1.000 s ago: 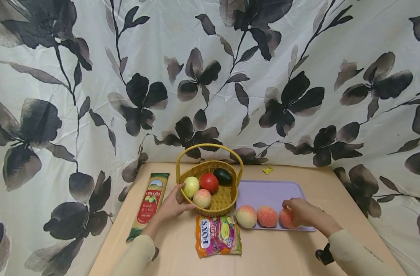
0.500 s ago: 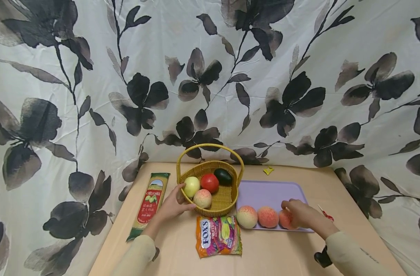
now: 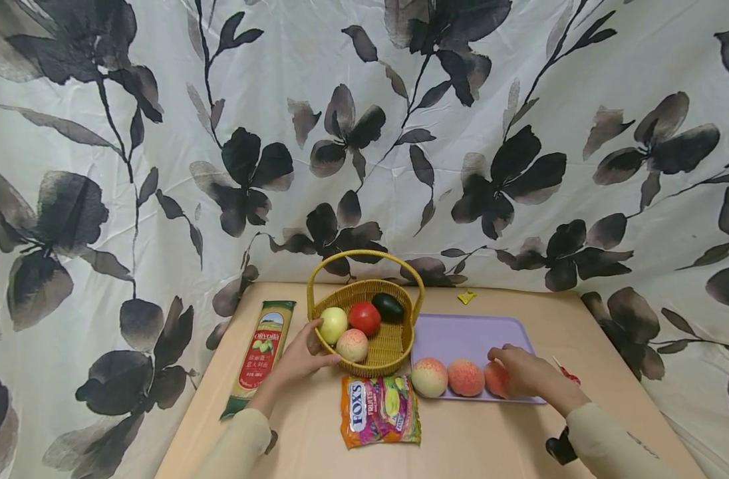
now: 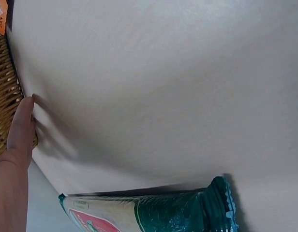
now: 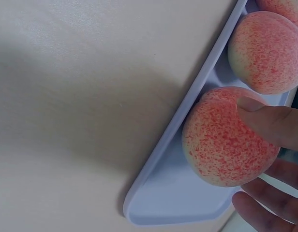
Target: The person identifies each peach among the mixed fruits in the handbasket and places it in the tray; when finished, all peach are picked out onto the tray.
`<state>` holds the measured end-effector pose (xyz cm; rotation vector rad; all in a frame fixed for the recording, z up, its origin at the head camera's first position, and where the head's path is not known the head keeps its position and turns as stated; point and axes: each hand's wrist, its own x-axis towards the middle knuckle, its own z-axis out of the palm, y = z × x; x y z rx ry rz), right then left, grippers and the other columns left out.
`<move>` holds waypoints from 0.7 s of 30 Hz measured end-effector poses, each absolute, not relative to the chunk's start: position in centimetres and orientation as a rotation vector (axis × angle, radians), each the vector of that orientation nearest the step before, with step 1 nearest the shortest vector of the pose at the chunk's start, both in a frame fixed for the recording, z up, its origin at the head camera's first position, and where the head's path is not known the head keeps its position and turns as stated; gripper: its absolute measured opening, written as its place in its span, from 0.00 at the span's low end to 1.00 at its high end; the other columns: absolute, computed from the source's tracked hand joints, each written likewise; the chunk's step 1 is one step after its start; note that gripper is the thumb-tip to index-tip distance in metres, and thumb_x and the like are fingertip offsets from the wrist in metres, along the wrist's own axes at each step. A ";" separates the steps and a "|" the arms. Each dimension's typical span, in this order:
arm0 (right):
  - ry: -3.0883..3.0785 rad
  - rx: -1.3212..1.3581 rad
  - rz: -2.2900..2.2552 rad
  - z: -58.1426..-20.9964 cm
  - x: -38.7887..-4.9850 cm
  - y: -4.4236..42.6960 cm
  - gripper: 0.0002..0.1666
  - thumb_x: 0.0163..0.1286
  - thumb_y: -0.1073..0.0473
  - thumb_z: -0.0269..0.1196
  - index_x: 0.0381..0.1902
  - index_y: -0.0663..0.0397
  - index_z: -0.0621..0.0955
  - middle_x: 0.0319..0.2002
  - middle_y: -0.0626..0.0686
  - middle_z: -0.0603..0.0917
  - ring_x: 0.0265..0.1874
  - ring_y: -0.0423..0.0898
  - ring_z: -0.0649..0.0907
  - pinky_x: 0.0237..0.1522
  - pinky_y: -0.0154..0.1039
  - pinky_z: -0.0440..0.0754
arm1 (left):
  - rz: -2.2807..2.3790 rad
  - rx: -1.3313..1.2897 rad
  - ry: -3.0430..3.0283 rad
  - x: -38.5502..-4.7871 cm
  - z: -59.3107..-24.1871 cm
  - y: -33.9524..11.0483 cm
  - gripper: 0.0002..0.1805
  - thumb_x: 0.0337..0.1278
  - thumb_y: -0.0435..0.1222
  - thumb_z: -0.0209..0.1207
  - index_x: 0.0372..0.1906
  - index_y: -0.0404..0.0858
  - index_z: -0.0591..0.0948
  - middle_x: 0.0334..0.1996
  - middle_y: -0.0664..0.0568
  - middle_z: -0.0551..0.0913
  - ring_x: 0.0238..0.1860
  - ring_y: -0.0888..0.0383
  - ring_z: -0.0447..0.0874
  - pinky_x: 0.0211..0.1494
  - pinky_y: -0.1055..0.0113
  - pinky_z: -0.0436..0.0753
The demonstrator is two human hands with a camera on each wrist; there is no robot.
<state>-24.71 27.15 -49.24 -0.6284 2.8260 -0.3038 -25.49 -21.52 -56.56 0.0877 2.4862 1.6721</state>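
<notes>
My left hand point(image 3: 304, 352) holds the left side of a yellow wicker basket point(image 3: 394, 346), fingertips at the rim and thumb along the outer wall. In the basket lie a pale yellow-green fruit point(image 3: 333, 326), a red tomato point(image 3: 364, 318), a peach point(image 3: 352, 345) and a dark green, avocado-like thing point(image 3: 388, 307). My right hand point(image 3: 525, 372) grips another peach point(image 5: 226, 140) between thumb and fingers, at the right end of a row on the lilac tray point(image 3: 466, 332). Beside it in the row are a second peach point(image 3: 465, 378) and a paler one point(image 3: 429, 377).
A Fox's candy bag point(image 3: 380, 411) lies in front of the basket. To the left is a long Olivoilà pasta packet point(image 3: 261, 356). A small yellow wrapped sweet point(image 3: 466, 297) lies behind the tray. Past the right wrist, a red item point(image 3: 571, 377) with a white stick is partly hidden.
The right hand has shifted very slightly left with its peach, and the red item beside the wrist has come into view. The left hand and basket stay in place.
</notes>
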 end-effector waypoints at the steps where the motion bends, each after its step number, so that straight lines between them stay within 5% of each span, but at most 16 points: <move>1: 2.825 -0.630 -0.305 -49.2 -24.7 27.1 0.28 0.52 0.63 0.80 0.51 0.59 0.83 0.38 0.54 0.82 0.34 0.47 0.77 0.37 0.48 0.86 | 1.671 0.087 2.486 -25.5 -56.5 -21.5 0.60 0.50 0.49 0.79 0.82 0.46 0.54 0.83 0.37 0.51 0.76 0.30 0.66 0.61 0.49 0.87; 12: 2.813 -0.585 -0.316 -48.6 -25.0 26.9 0.31 0.46 0.67 0.82 0.50 0.58 0.83 0.38 0.54 0.81 0.34 0.48 0.78 0.37 0.50 0.87 | 1.669 0.088 2.486 -25.3 -56.6 -21.5 0.59 0.50 0.49 0.79 0.82 0.46 0.55 0.83 0.38 0.52 0.77 0.31 0.64 0.60 0.53 0.87; 17: 2.826 -0.599 -0.259 -47.0 -25.7 26.0 0.29 0.52 0.73 0.77 0.53 0.58 0.83 0.42 0.57 0.82 0.35 0.49 0.80 0.36 0.48 0.85 | 1.666 0.085 2.488 -25.3 -56.6 -21.5 0.59 0.51 0.49 0.78 0.82 0.46 0.55 0.84 0.38 0.52 0.77 0.31 0.64 0.60 0.52 0.88; 21: 2.846 -0.680 -0.217 -44.6 -26.5 23.7 0.33 0.51 0.68 0.81 0.56 0.58 0.83 0.47 0.59 0.83 0.41 0.53 0.85 0.40 0.52 0.88 | 1.677 0.084 2.480 -25.3 -56.6 -21.4 0.59 0.51 0.49 0.79 0.82 0.45 0.54 0.83 0.36 0.52 0.77 0.31 0.65 0.60 0.51 0.87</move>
